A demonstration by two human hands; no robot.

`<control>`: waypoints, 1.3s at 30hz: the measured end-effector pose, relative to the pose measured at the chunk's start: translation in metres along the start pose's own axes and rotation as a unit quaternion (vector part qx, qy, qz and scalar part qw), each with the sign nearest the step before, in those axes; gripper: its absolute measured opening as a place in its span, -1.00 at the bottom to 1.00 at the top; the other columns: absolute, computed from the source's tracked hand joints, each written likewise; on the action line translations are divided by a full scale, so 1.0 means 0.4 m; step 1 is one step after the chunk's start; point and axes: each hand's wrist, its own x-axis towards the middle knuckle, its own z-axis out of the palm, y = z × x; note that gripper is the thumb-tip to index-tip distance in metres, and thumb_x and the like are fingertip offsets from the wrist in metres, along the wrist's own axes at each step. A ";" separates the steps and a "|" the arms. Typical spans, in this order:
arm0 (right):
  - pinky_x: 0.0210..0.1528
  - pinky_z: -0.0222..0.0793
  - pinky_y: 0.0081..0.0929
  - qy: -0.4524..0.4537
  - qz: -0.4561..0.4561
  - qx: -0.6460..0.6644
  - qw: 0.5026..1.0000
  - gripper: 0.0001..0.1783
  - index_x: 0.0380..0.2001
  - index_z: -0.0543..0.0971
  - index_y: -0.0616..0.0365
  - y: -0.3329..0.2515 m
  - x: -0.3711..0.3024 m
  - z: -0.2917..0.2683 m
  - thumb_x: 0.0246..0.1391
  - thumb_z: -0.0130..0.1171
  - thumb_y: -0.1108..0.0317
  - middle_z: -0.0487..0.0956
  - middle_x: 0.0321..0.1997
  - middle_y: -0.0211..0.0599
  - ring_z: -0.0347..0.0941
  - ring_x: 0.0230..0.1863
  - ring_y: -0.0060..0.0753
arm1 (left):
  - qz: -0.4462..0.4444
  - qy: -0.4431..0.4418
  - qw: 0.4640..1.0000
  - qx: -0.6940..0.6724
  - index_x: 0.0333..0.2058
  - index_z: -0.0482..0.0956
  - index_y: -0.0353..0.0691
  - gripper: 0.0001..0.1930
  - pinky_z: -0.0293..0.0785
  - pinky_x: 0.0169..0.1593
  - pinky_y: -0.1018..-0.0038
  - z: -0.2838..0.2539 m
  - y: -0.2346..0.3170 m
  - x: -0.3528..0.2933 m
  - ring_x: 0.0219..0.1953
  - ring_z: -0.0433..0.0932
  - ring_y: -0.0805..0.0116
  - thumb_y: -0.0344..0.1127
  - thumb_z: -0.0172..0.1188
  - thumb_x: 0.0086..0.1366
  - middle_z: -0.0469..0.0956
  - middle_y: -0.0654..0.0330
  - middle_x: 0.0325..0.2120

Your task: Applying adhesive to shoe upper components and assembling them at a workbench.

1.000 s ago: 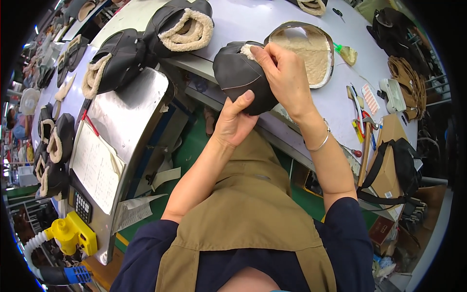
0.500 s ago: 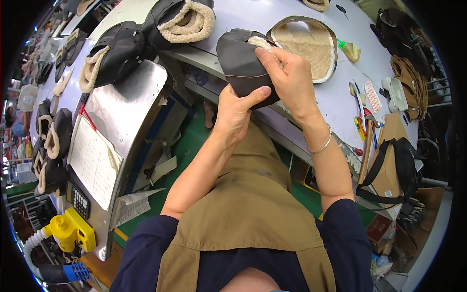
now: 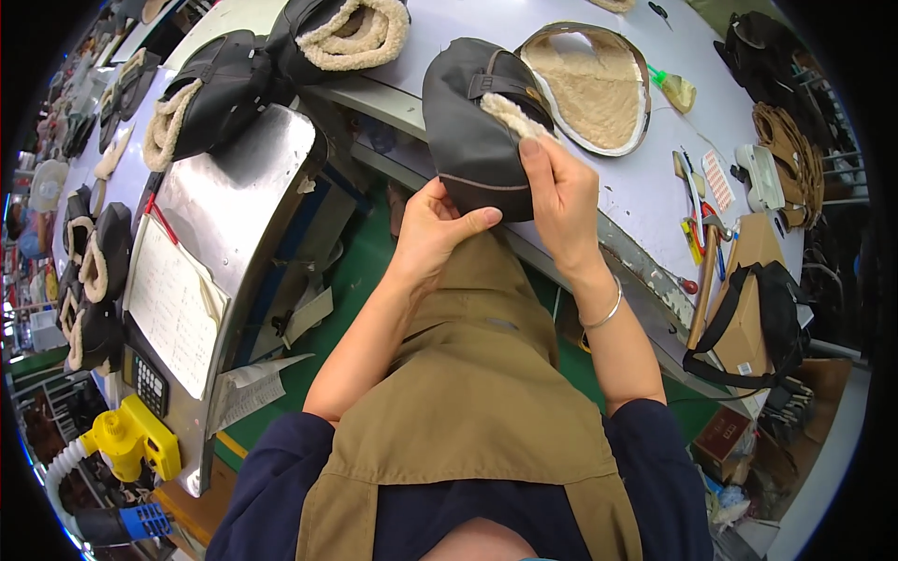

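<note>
A dark grey slipper upper [image 3: 472, 131] with cream fleece lining is held over the front edge of the pale work table [image 3: 645, 201]. My left hand [image 3: 435, 229] grips its near rim from below, thumb pressed on the fabric. My right hand [image 3: 561, 201] pinches the fleece cuff and the right side of the upper. Just behind it lies a fleece-lined sole piece [image 3: 594, 89] with a dark rim, flat on the table.
Finished fleece-lined slippers [image 3: 281, 65] are piled at the table's left end, above a metal-clad stand [image 3: 229, 201] with a paper sheet and a calculator. A hammer [image 3: 706, 266], pens and a brown box with a black bag [image 3: 753, 318] lie at the right. More slippers line the far left.
Both hands have lifted and turned the dark upper so that its fleece cuff faces up. My right hand has shifted from its top to its right side.
</note>
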 end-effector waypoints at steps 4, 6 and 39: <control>-0.56 0.04 -0.44 -0.036 0.059 0.050 0.996 -0.52 -0.55 0.36 0.25 -0.007 -0.057 0.000 0.35 -0.02 0.09 0.15 -0.68 -0.32 0.01 -0.59 -0.50 | 0.011 0.003 1.000 -0.017 -0.02 0.48 -0.32 -0.50 0.39 0.12 0.46 0.018 0.023 -0.020 -0.05 0.52 0.45 -0.40 0.46 0.07 0.57 0.20 -0.11; -0.55 0.04 -0.46 -0.050 0.098 0.095 0.989 -0.47 -0.55 0.35 0.24 -0.018 -0.077 0.002 0.37 -0.07 0.02 0.15 -0.67 -0.41 0.02 -0.57 -0.57 | -0.041 0.017 0.998 -0.038 -0.04 0.50 -0.30 -0.48 0.36 0.09 0.47 0.011 0.028 -0.023 -0.08 0.51 0.46 -0.26 0.49 0.06 0.58 0.21 -0.13; -0.20 0.43 -0.64 0.133 0.296 0.512 0.795 -0.83 -0.22 0.61 0.26 0.029 -0.024 0.064 0.21 0.20 0.37 0.59 -0.30 -0.44 0.48 -0.29 -0.66 | 0.039 0.106 0.990 0.081 -0.16 0.59 -0.36 -0.66 0.50 -0.10 0.57 0.036 0.021 -0.028 -0.26 0.55 0.55 -0.47 0.44 0.07 0.64 0.24 -0.26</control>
